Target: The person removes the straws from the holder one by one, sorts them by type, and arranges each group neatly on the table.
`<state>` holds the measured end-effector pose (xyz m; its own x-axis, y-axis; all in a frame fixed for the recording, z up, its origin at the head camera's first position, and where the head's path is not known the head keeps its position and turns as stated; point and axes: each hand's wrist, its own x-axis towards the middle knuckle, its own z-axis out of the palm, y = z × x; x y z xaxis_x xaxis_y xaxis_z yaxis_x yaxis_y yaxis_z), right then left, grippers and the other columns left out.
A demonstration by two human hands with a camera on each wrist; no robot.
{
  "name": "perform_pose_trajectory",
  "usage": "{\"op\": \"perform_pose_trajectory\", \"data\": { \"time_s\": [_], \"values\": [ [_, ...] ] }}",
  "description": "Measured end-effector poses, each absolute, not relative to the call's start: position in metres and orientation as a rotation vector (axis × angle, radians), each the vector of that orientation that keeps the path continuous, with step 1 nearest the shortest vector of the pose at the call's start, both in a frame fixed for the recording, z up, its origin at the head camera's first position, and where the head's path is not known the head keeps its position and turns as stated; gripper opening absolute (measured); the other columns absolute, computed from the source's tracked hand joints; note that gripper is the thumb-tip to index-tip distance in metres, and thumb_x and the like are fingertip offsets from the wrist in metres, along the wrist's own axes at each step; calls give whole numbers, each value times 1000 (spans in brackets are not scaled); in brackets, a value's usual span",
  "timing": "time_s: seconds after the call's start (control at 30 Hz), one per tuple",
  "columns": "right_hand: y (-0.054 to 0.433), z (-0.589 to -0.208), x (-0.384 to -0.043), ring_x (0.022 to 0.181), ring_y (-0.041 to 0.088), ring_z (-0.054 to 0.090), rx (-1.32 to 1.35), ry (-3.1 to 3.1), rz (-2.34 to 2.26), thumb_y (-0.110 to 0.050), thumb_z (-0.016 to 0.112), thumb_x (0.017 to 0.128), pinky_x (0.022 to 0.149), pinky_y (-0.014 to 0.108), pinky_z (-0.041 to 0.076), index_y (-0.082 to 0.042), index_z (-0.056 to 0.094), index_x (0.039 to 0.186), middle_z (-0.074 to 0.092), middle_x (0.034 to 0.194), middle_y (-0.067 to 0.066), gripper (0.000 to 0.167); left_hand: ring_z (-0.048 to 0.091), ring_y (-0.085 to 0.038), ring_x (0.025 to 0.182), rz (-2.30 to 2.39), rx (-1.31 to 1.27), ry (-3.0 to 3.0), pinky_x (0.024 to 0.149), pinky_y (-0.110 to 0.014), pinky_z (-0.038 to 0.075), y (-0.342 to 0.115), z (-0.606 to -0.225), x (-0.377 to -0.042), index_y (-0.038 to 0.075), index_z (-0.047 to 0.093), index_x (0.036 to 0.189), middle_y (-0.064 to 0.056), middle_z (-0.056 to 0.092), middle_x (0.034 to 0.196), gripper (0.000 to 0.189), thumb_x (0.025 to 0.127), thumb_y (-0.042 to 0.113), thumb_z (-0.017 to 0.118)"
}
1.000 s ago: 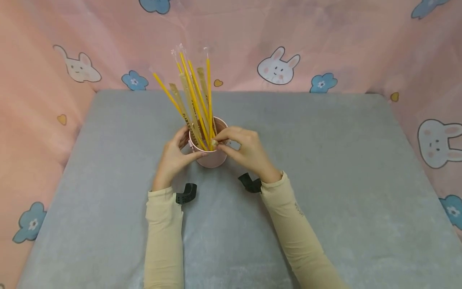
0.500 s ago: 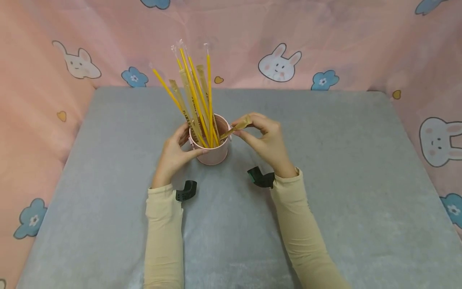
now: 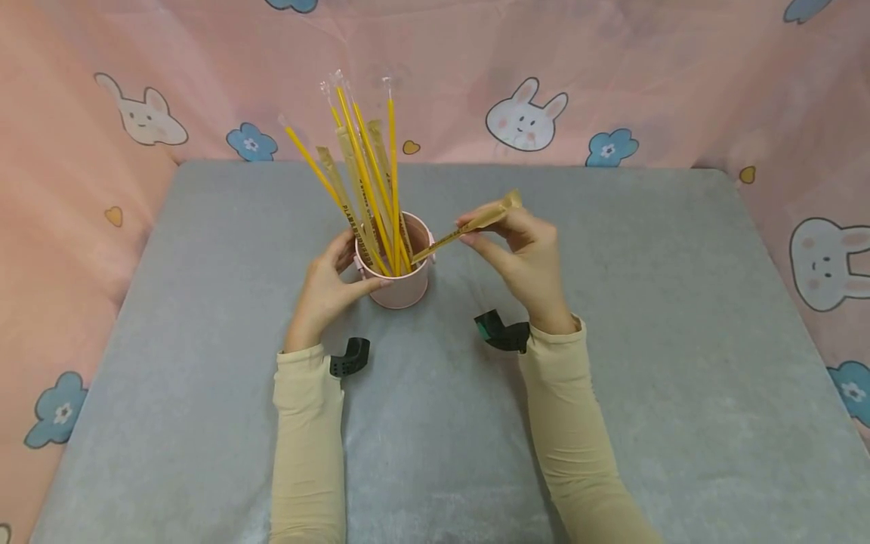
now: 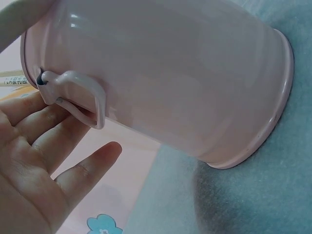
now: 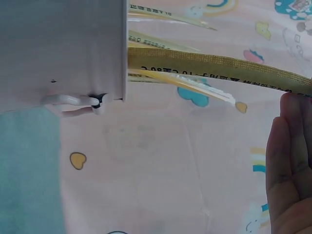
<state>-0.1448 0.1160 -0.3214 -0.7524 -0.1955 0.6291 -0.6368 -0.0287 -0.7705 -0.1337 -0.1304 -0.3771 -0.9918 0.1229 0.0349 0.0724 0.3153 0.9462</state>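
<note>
Cannot see the lower ends of the yellow straws (image 3: 393, 174), sunk inside the bucket (image 3: 399, 293), nor tell how far down the paper straw (image 3: 492, 214) reaches behind its rim. Hard to read any print on the wrappers from the head view; too small there. Hidden from above, too, behind the bucket's left side: most of the fingers of the left hand (image 3: 326, 293). Cut off by the bottom edge at both sleeves (image 3: 309, 461). As for the paper straw, slants up from inside the bucket to the right hand (image 3: 529, 255), pinched between thumb and fingers, with the flat wrapper end sticking out past them. As for the bucket, stands upright on the counter (image 3: 680, 317), between both hands, grasped by the left at its left side, thumb laid across the near rim and fingers round behind. In the left wrist view, can follow the pale pink wall down to the foot, and find the handle (image 4: 100, 97) close by the fingers, with the little finger spread away from the wall; no sight of the right hand there. In the right wrist view, can pick out dark print along the paper straw, "80" included, and rainbows on the backdrop (image 5: 146, 185); cannot see the pinch itself, lost beyond the right edge.
</note>
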Motion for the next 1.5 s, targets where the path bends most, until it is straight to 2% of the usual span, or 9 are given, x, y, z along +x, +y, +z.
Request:
{"op": "perform_pose_trajectory", "data": {
  "time_s": [0.07, 0.23, 0.37, 0.57, 0.97, 1.23, 1.5],
  "values": [
    [117, -320, -144, 89, 20, 63, 867, -1903, 1858, 21, 66, 74, 80, 33, 53, 16, 63, 90, 69, 93, 2, 17, 40, -25, 131, 1800, 182, 2509, 108, -32, 33, -130, -377, -134, 1, 37, 142, -15, 41, 143, 83, 73, 7, 82],
    [121, -316, -140, 89, 21, 64, 824, -1849, 1905, 17, 68, 76, 81, 33, 53, 9, 67, 91, 68, 90, 11, 17, 39, -26, 132, 1792, 179, 2511, 109, -32, 32, -131, -377, -134, 1, 36, 143, -14, 39, 145, 84, 73, 8, 82],
    [124, -311, -136, 87, 22, 64, 794, -1801, 1932, 11, 70, 78, 81, 33, 53, 6, 69, 92, 68, 91, 10, 15, 40, -26, 131, 1800, 184, 2514, 108, -32, 33, -131, -378, -135, 1, 37, 143, -14, 40, 144, 84, 73, 7, 82],
    [130, -304, -132, 85, 24, 66, 746, -1701, 1964, -2, 73, 79, 80, 33, 54, 9, 69, 93, 69, 90, 12, 18, 40, -26, 131, 1814, 191, 2516, 108, -32, 33, -132, -379, -134, 0, 37, 142, -15, 40, 144, 83, 73, 6, 81],
    [158, -297, -135, 76, 28, 66, 513, -1313, 2128, 12, 75, 72, 77, 35, 55, 23, 61, 86, 68, 80, 20, 22, 42, -26, 129, 1857, 234, 2486, 109, -33, 31, -132, -384, -136, 1, 36, 143, -16, 44, 141, 84, 73, 4, 81],
    [171, -296, -139, 72, 29, 65, 395, -1239, 2131, 13, 76, 70, 74, 35, 55, 24, 60, 84, 67, 76, 22, 25, 38, -25, 131, 1826, 273, 2485, 110, -38, 30, -124, -395, -139, 8, 26, 147, -11, 40, 143, 100, 67, 8, 86],
    [179, -297, -141, 70, 29, 64, 339, -1221, 2134, 15, 74, 70, 72, 35, 55, 25, 59, 84, 66, 74, 22, 23, 43, -22, 125, 1877, 236, 2538, 106, -41, 35, -119, -398, -138, 9, 35, 142, -10, 48, 135, 94, 64, 12, 89]
  ]
}}
